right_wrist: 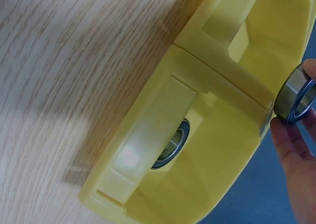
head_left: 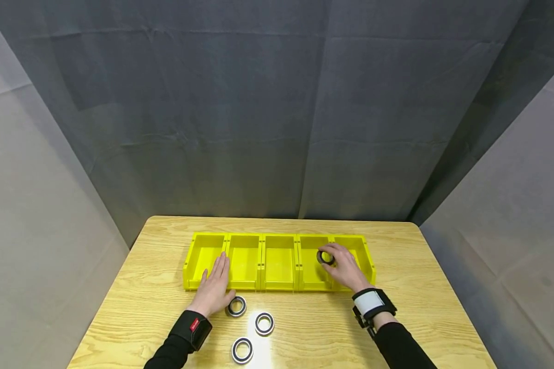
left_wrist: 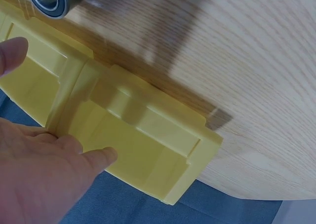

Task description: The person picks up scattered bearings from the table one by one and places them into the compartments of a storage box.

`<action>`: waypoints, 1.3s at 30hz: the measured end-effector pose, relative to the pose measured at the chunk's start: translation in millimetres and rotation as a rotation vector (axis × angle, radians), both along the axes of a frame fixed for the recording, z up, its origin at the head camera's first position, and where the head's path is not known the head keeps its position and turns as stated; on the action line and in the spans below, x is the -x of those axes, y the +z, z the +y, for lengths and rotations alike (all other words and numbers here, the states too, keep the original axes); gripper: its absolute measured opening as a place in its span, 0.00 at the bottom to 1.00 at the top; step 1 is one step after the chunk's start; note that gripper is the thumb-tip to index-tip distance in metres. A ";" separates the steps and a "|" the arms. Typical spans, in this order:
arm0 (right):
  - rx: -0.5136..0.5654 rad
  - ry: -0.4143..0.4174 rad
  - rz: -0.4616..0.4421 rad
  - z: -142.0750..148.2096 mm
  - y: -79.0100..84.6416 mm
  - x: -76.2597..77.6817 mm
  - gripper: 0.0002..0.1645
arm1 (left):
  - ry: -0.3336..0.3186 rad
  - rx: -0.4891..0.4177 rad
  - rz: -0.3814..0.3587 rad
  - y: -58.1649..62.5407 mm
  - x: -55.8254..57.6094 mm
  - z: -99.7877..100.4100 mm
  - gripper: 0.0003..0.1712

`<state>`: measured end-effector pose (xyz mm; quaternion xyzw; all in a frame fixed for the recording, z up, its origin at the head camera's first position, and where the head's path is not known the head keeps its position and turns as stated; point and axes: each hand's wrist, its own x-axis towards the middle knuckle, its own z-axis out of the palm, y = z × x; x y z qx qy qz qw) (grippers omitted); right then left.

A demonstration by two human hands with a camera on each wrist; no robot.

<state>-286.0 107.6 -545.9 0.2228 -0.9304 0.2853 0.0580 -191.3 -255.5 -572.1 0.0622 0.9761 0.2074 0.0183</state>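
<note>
Above the fourth compartment of a yellow bin row [head_left: 279, 287], my right hand [head_left: 348, 267] pinches a ball bearing [head_left: 325, 258] between thumb and fingers. The right wrist view shows this same bearing [right_wrist: 295, 96] tilted, near the divider. Inside the end compartment, a second bearing [right_wrist: 173, 145] leans by the front wall. My left hand [head_left: 214, 289] lies over the two leftmost compartments with its fingers extended, at the divider between them. Near its thumb, a bearing [head_left: 236, 306] lies flat on the table.
Two more bearings, one [head_left: 264, 324] in front of the middle compartments and another [head_left: 242, 350] closer to me, lie on the wooden table [head_left: 314, 338]. Behind the table hangs a grey curtain [head_left: 240, 128], with pale panels on both sides.
</note>
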 end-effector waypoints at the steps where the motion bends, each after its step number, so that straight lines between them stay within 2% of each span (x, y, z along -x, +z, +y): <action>1: 0.001 0.000 -0.001 -0.5 -0.3 0.5 0.27 | 0.000 0.001 0.001 0.0 0.0 0.0 0.52; 15: 0.020 -0.024 0.000 -5.5 -4.4 5.1 0.26 | 0.001 0.016 0.000 0.7 0.0 0.1 0.52; 21: -0.020 -0.033 0.012 -7.0 -6.6 4.4 0.28 | 0.002 0.012 0.002 -0.3 0.5 0.1 0.53; 39: -0.122 0.029 0.142 -8.2 -9.2 -8.8 0.27 | 0.005 0.007 0.021 -3.2 1.2 -0.5 0.53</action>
